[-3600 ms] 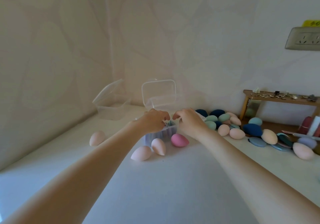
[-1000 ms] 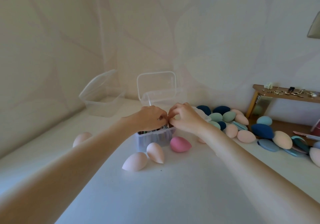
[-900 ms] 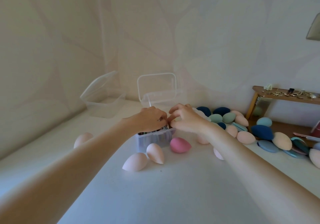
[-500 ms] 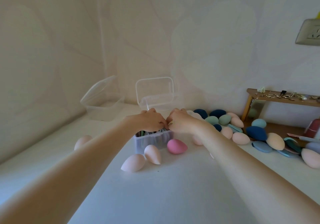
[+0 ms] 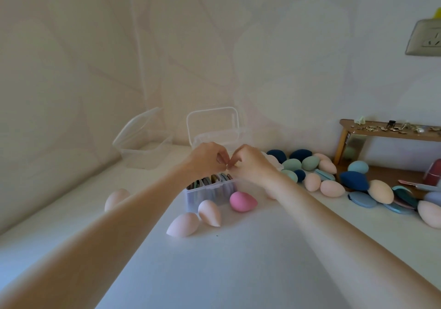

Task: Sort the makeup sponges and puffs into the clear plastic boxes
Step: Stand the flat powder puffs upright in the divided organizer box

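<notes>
Our left hand [image 5: 205, 159] and right hand [image 5: 249, 163] meet above the small clear box [image 5: 210, 192] with fingers curled; whether they pinch something we cannot tell. The flat puffs [image 5: 216, 179] stand on edge inside it. We judge them light and soft, best taken by the upper rim.

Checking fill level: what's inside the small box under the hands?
The small box holds flat puffs standing on edge in a row, in dark, green and blue tones. The left hand and right hand cover its far end, so the count is unclear.
</notes>
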Demonstrator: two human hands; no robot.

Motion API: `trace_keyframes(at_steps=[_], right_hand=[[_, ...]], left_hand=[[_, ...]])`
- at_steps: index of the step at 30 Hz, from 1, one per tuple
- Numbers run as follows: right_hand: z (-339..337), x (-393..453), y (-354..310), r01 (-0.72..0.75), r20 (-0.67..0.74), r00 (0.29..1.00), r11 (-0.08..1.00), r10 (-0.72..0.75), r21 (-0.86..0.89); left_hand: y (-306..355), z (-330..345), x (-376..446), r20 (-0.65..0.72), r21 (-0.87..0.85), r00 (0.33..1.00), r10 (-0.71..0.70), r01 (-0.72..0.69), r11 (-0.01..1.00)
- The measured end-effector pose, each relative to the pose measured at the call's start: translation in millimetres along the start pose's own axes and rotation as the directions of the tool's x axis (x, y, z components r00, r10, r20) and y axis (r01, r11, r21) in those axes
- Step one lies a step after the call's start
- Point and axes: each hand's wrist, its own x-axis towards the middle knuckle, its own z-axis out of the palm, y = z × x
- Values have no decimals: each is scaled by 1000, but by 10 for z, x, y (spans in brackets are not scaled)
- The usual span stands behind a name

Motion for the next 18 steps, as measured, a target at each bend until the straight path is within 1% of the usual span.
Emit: trace_keyframes(at_steps=[1, 3, 5, 6, 9, 10, 12, 14, 17, 18], right_hand=[[-81, -6, 22, -13, -60, 998, 998, 17, 69], [-284, -11, 96, -67, -183, 978, 983, 99, 171], [-497, 14, 298, -154, -256, 945, 968, 202, 197], [-568, 12, 415, -211, -259, 932, 960, 254, 183], [-722, -53, 890, -409, -196, 890, 911, 412, 55], [-747, -102, 1030, -468, -179, 870, 884, 460, 0], [-738, -153, 1286, -568, -150, 817, 821, 556, -52], [-686, -144, 1519, -608, -91, 792, 793, 603, -37], [-591, -77, 1649, -668, -33, 739, 739, 673, 90], [-578, -68, 1646, -677, -19, 732, 730, 681, 93]], left_hand=[[26, 4, 24, -18, -10, 1000, 0, 0, 1000], [86, 33, 75, -56, -46, 998, 2, -5, 999], [188, 92, 155, -72, -66, 997, 21, -26, 997], [232, 122, 187, -70, -67, 997, 38, -42, 997], [414, 252, 315, -47, -76, 995, 85, -89, 993], [459, 301, 350, -35, -74, 995, 98, -100, 992], [520, 395, 404, 1, -58, 992, 124, -123, 991], [571, 502, 452, 55, -39, 988, 147, -145, 989], [603, 599, 472, 126, 1, 982, 143, -144, 990], [607, 615, 480, 133, 9, 981, 138, -140, 990]])
